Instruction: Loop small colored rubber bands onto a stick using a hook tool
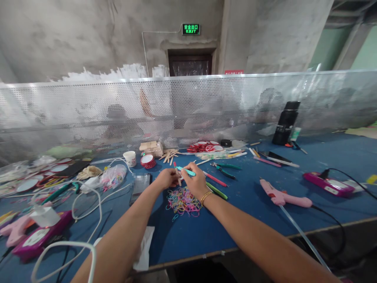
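Observation:
Near the middle of the table, my left hand pinches a slim wooden stick upright, with a red part at its top. My right hand, with a gold bracelet at the wrist, grips a turquoise pen held across the stick. The pen's tip is too small to make out against the stick. Just below both hands lies a pile of small, colourful looped pieces; their exact kind is unclear. A dark phone lies left of my left hand. Red and green pens lie beyond my right wrist.
Green-handled pliers, red tins, a paper cup and wooden sticks lie behind. To the right are a pink glue gun, a magenta power strip and a black thermos. White cables loop at left. A perforated metal screen stands behind.

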`<state>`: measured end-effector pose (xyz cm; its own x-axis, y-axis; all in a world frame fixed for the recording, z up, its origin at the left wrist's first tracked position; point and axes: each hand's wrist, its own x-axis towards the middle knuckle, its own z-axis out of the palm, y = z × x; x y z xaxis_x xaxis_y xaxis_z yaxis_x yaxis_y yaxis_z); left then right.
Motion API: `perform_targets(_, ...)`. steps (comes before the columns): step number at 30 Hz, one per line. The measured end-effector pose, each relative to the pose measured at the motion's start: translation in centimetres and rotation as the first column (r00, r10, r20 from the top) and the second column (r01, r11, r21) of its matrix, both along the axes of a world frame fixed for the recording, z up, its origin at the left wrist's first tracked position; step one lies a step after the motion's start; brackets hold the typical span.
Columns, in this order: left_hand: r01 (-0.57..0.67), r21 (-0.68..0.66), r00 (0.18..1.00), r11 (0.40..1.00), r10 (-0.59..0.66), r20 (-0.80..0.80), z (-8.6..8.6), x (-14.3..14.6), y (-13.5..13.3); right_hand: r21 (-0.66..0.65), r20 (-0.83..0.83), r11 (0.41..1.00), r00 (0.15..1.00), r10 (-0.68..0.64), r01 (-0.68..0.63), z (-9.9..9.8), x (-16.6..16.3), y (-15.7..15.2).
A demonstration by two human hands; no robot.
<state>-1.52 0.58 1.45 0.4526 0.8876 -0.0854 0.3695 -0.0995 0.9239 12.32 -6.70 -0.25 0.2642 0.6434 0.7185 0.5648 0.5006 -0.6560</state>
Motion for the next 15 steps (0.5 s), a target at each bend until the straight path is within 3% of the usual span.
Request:
perform_targets(4, -0.009, -0.003, 1.000, 1.000, 0.009, -0.004, -0.02, 0.01, 0.00, -0.007, 0.023, 1.000, 0.999, 0.028, -0.028, 0.00, -0.11, 0.02)
perform_targets(10, -0.005, -0.003, 1.000, 1.000, 0.005, -0.005, -0.21, -0.03, 0.27, 0.003, 0.002, 0.999, 0.999, -0.038, 0.038, -0.06, 0.04, 0.12)
perform_targets(15, -0.006, -0.011, 1.000, 1.000, 0.006, 0.001, -0.36, -0.02, 0.46, -0.001, 0.015, 1.000, 1.000, 0.020, -0.020, -0.06, -0.08, 0.12)
